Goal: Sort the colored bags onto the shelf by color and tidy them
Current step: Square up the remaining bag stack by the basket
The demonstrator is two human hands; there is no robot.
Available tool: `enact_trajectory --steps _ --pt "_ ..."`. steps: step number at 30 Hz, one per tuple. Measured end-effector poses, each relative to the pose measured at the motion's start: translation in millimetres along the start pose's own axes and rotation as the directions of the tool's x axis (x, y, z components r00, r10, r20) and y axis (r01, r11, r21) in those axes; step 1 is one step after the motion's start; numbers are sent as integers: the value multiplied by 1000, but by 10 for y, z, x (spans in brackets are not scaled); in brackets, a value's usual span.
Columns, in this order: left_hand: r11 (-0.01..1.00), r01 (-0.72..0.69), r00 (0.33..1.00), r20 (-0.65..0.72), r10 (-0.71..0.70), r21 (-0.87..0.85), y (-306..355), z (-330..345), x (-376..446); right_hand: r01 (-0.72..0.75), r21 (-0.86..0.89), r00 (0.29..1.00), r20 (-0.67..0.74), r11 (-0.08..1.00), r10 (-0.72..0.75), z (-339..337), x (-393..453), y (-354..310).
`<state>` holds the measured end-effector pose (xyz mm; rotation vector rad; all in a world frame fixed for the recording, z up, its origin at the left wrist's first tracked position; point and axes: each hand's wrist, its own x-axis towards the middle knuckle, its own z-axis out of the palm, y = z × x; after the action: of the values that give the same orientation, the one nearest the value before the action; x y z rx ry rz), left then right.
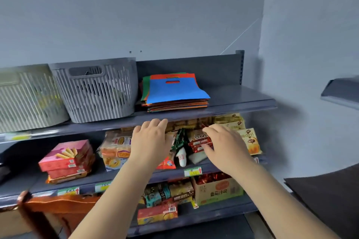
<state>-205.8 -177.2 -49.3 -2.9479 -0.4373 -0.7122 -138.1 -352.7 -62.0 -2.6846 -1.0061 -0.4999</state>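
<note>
Reaching toward the top shelf [242, 103], both hands are raised with fingers extended and empty: left hand [149, 139] at 6 o'clock of the mixed bag stack [174, 91], right hand [223, 143] at 5 o'clock, well below it. The stack, blue uppermost, lies unsorted beside 1 grey basket [95, 91] at its 9 o'clock. Judgement: sorting not begun; next move requires lifting the stack.

Your one head camera looks forward and slightly down from close range, squarely facing the shelf [223, 110], reaching its right end.
</note>
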Motion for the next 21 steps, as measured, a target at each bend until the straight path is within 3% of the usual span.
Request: enact_trajectory --steps 6,17,21 --pt "997 79 997 -26 -78 11 -186 173 531 114 12 993 -41 993 -113 164 875 163" --pt "995 100 994 -52 -99 15 -667 486 1308 195 32 980 -55 980 -193 497 2042 172" --pt "999 40 998 -53 -40 -2 -857 614 1613 198 30 979 45 980 -199 587 2370 178"
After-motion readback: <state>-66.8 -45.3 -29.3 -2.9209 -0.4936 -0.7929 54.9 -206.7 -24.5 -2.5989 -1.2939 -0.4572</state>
